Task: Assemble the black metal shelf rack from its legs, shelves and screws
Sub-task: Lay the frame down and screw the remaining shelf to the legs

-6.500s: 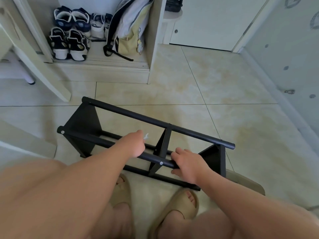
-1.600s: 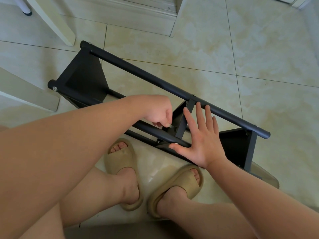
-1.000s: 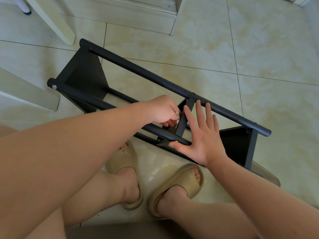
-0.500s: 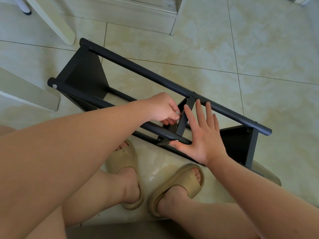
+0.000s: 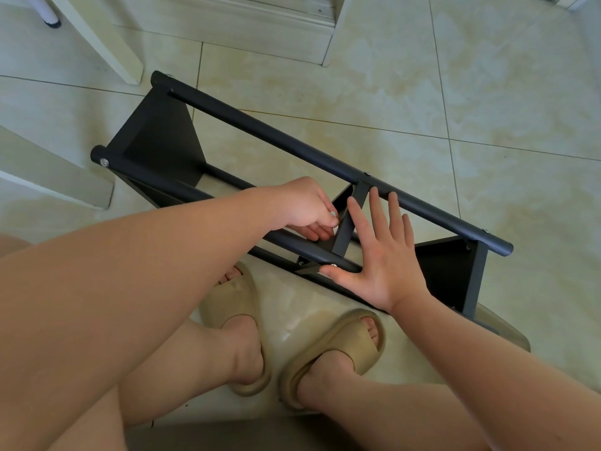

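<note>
The black shelf rack (image 5: 325, 161) is laid on its side on the tiled floor (image 5: 487, 92), directly in front of the person's feet. Two of its round legs are uppermost: the far leg (image 5: 260, 131) and the near leg (image 5: 182, 187), both running from upper left to lower right. Three shelf panels are seen between them: the left shelf (image 5: 159, 141), the middle shelf (image 5: 346, 229) and the right shelf (image 5: 445, 275).

The left grip (image 5: 302, 206) is clenched at the left face of the middle shelf. A small silvery part, apparently a screw (image 5: 332, 213), is pinched between the thumb and the curled fingers, against the edge of that shelf.

The right grip (image 5: 380, 255) is released. Its fingers (image 5: 377, 209) are held straight and spread, and the palm is laid flat on the right side of the middle shelf. The thumb is rested on the near leg, just beside a fitted screw (image 5: 333, 265).

A further end screw (image 5: 104, 162) is seated in the left end of the near leg.

Beige sandals (image 5: 341, 346) are worn on both feet, near the rack. White furniture legs (image 5: 107, 43) stand on the floor at upper left, and a cabinet base (image 5: 260, 27) is seen along the top edge.
</note>
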{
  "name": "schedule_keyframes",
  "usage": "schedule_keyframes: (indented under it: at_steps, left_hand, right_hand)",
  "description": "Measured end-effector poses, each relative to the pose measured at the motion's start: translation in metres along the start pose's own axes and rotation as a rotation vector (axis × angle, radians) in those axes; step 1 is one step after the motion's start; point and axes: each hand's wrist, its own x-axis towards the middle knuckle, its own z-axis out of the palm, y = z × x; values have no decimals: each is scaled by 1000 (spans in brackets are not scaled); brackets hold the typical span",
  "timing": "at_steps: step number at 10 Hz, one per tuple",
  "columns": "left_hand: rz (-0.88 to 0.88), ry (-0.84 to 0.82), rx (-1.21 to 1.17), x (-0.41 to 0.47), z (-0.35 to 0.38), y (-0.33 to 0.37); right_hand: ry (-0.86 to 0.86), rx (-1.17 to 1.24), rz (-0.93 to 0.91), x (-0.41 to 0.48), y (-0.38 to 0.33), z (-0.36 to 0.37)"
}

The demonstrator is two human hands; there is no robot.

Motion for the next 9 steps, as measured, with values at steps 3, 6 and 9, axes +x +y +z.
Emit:
schedule_keyframes:
  at_steps: [3,6,9]
  left_hand:
    - [-101,-41,-6,-4,1,3]
    - [-107,-60,130,-8,0,6]
    - [-78,-61,351,-15,-6,9]
  right_hand:
    - [-11,-6,2,0,-1,-1]
    - [-8,-8,0,-1,-1,-1]
    - [-9,-6,1,-1,-1,-1]
